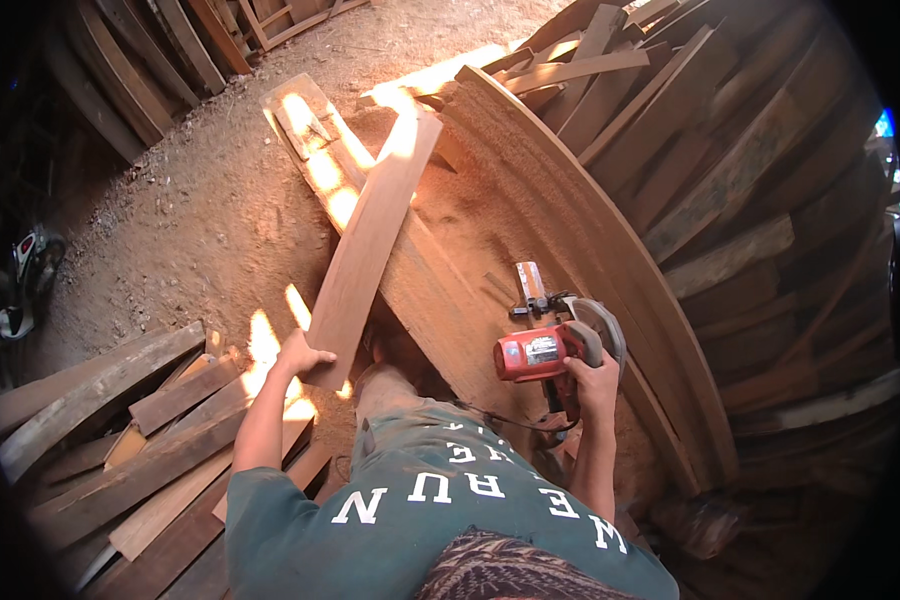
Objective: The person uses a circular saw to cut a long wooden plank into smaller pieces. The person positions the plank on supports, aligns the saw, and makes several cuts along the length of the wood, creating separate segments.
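Observation:
My left hand [302, 356] is closed on the near end of a reddish-brown wooden board [368, 245]. That board slants up and away to the right, lying across a wider plank [432, 296]. In my right hand [594, 380] is the rear handle of a red circular saw [537, 355], its round guard at the right side. The saw is over the right part of the work area, apart from the board. Its blade edge is hidden from here. A dark cord trails from the saw toward my body.
Long curved boards [610, 220] stand on edge to the right, with a large lumber stack [730, 170] behind them. Loose offcuts [160, 440] are piled at the lower left. More planks [120, 70] lean at the far left, near a parked motorbike [28, 275]. Sawdust covers the ground.

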Demonstrator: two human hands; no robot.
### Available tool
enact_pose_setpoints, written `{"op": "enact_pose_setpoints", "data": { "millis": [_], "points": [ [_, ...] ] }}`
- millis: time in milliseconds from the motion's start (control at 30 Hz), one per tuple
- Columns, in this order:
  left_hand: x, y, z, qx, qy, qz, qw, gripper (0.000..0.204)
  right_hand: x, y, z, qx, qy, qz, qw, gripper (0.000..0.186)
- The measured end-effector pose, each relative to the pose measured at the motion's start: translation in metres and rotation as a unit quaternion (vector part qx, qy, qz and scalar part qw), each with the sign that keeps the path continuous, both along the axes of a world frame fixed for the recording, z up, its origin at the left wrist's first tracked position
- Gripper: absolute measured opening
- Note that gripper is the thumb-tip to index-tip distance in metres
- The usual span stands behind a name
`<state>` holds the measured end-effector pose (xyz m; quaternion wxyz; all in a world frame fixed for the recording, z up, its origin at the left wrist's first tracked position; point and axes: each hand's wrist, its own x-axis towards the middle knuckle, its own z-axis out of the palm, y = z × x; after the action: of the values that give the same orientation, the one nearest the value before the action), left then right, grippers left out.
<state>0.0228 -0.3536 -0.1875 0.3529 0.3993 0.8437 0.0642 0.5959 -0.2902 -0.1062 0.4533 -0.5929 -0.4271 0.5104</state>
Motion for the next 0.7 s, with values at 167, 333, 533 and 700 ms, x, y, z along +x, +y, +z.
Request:
{"op": "enact_pose_setpoints", "data": {
  "millis": [167, 333, 533, 700],
  "points": [
    [-0.003, 0.018, 0.054, 0.003, 0.319, -0.043, 0.947, 0.089, -0.009, -0.001, 0.011, 0.014, -0.004, -0.019, 1.0, 0.042],
    [-0.115, 0.083, 0.017, 0.092, 0.46, -0.1, 0.878, 0.081, -0.025, -0.001, 0.029, 0.013, -0.01, -0.069, 0.997, 0.031],
    [-0.086, 0.211, 0.059, 0.067, 0.48, -0.237, 0.842, 0.099, -0.042, -0.002, 0.045, 0.015, -0.022, -0.131, 0.991, 0.026],
    [0.021, 0.268, 0.064, 0.118, 0.311, -0.434, 0.837, 0.133, -0.06, 0.0, 0.059, -0.023, -0.021, -0.193, 0.981, 0.024]
  ]
}}
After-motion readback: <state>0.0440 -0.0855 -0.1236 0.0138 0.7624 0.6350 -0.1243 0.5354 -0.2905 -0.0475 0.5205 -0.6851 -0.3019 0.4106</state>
